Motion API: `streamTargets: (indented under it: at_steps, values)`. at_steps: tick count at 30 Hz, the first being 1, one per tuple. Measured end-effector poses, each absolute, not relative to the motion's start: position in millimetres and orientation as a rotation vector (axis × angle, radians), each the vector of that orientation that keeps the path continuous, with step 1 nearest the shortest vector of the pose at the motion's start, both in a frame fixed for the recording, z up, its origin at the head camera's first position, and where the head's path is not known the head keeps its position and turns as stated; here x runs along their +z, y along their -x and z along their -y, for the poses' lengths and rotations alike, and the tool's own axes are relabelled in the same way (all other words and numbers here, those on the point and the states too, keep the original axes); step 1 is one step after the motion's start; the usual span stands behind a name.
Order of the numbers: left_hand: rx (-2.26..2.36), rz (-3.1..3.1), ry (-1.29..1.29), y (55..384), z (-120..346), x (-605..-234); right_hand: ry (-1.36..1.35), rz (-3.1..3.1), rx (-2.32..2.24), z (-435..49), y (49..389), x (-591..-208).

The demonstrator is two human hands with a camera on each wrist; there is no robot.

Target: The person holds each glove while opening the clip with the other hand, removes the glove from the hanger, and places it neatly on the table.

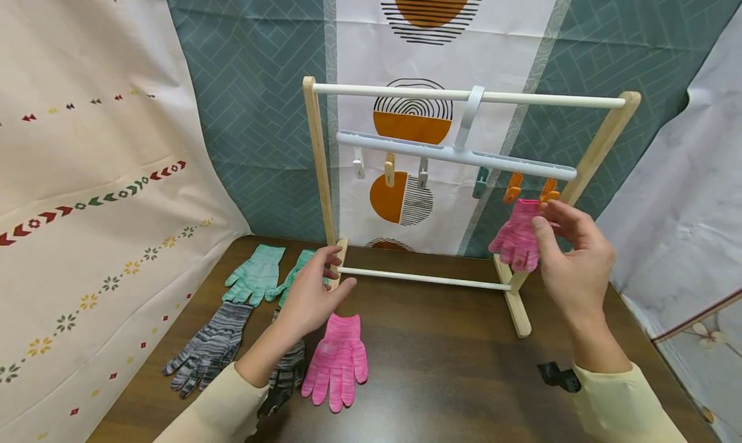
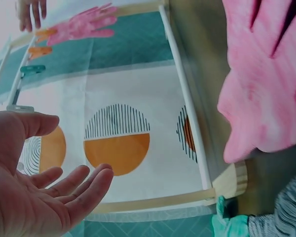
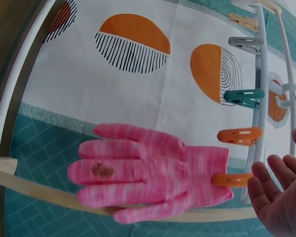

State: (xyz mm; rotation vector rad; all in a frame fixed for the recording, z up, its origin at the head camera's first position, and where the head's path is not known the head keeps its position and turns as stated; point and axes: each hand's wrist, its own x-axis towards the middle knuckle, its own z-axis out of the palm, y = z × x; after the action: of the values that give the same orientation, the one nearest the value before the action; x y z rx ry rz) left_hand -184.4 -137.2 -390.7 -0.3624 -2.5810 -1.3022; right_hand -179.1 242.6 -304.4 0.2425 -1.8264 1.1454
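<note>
A pink glove [image 3: 133, 168] with a dark stain on one finger hangs by its cuff from the end orange clip [image 3: 229, 179] of a pale blue hanger [image 1: 406, 148]. My right hand [image 1: 570, 256] is beside that clip and cuff, thumb and fingers apart; in the right wrist view its fingertips are at the clip's outer end. Over the table's left side, my left hand [image 1: 310, 295] is held with fingers relaxed and nothing in its grasp. Below it lies a second pink glove [image 1: 338, 362], flat on the table.
Two mint green gloves [image 1: 255, 275] and two grey striped gloves [image 1: 211, 349] lie at the left. The hanger hooks over a wooden rack's white top bar [image 1: 394, 92]. White, tan, grey, teal [image 1: 480, 182] and another orange clip [image 1: 513, 187] line it. A black object [image 1: 558, 377] lies by the right wrist.
</note>
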Motion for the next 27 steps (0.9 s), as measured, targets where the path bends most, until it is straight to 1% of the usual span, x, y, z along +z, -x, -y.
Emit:
streamTargets:
  at_steps: [15, 27]
  values:
    - [-1.347, 2.481, 0.472, 197, 109, -373, -0.156, 1.836, 1.105, -257, 173, -302]
    - [-1.366, 2.410, 0.583, 206, 88, -362, -0.100, 1.855, 1.085, -283, 191, -316]
